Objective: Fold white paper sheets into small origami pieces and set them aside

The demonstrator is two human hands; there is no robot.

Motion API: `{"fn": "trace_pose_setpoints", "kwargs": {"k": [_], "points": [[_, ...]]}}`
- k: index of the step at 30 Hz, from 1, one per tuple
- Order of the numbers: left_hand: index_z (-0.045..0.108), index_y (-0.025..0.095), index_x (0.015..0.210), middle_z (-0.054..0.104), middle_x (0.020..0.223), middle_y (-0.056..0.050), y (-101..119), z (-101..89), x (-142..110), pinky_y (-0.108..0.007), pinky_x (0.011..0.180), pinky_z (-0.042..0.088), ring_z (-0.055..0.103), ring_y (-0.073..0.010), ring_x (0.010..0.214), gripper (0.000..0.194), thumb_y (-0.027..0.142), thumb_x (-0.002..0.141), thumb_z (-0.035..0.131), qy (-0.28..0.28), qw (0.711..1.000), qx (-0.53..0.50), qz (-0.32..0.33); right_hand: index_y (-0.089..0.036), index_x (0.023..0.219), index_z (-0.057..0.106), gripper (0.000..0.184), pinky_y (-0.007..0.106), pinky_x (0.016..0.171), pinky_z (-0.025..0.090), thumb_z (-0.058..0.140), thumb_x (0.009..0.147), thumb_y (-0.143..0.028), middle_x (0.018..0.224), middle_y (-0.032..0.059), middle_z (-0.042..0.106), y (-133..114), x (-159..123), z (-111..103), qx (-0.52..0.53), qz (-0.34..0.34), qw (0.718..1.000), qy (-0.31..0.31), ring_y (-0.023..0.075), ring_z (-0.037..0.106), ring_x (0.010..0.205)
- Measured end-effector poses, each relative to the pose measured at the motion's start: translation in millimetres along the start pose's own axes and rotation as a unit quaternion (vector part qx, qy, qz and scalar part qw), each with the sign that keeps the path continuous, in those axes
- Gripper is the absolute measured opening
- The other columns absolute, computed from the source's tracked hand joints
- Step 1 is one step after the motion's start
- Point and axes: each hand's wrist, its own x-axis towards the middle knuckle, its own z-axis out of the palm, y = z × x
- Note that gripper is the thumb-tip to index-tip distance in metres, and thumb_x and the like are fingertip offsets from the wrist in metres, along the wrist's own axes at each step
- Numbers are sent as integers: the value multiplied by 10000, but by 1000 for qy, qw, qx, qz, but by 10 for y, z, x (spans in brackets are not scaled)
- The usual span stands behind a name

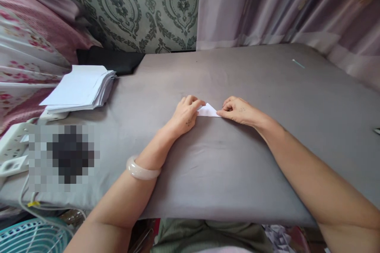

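Note:
A small piece of white paper (209, 110), folded into a triangle with its point away from me, lies on the grey cloth of the table. My left hand (186, 114) grips its left end, thumb and fingers closed around the corner and covering part of it. At the right corner, my right hand (236, 110) pinches the paper at the tip, the other fingers curled in. The stretch of paper between the hands stays visible, with a straight edge towards me.
A stack of white sheets (78, 89) lies at the left, before a black folded cloth (114, 59). White power strips (14, 146) with cables are at the left edge, beside a blurred patch. A thin cotton swab-like stick (298, 63) lies far right. Below left is a turquoise fan grille (32, 237).

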Motion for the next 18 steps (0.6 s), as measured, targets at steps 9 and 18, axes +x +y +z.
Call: {"fn": "trace_pose_setpoints", "kwargs": {"k": [9,18], "points": [[602,185,1217,584,1190,-104,-29,43,17,-332,953,432,515,-203,1039,495,17,858,307,-72,991,49,99,-189,577,559,331,268,622,401,566,785,-446,915,48,580,63,19,14,-21,-17,999,-38,141,540,732],[638,180,1196,600,1166,-109,-90,81,45,-346,893,458,528,-210,971,472,23,860,345,-65,987,83,123,-199,798,599,240,271,687,455,631,758,-433,1017,55,573,192,-73,-14,-3,-21,1000,0,127,559,736]]}}
